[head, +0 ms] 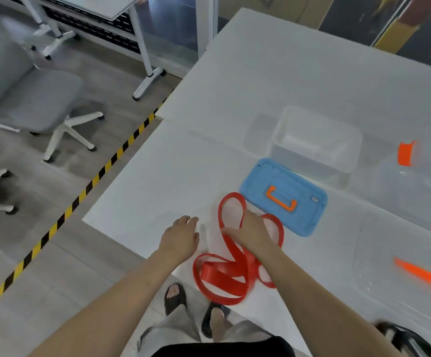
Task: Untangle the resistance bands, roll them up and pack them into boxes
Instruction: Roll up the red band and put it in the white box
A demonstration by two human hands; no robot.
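Note:
A tangled red resistance band (224,276) lies in loops at the near edge of the white table (273,81), part of it hanging over the edge. My right hand (251,231) rests on the band's upper loops, fingers closed around a strand. My left hand (181,237) hovers just left of the band, fingers loosely curled, holding nothing. A blue lid with an orange handle (284,195) lies flat just beyond the band. Behind it stands an open clear plastic box (315,145).
Two more clear boxes with orange latches stand at the right, one far (406,153), one near (423,275). Grey office chairs (29,99) and yellow-black floor tape (80,197) lie left of the table. My feet in sandals (174,295) show below the edge.

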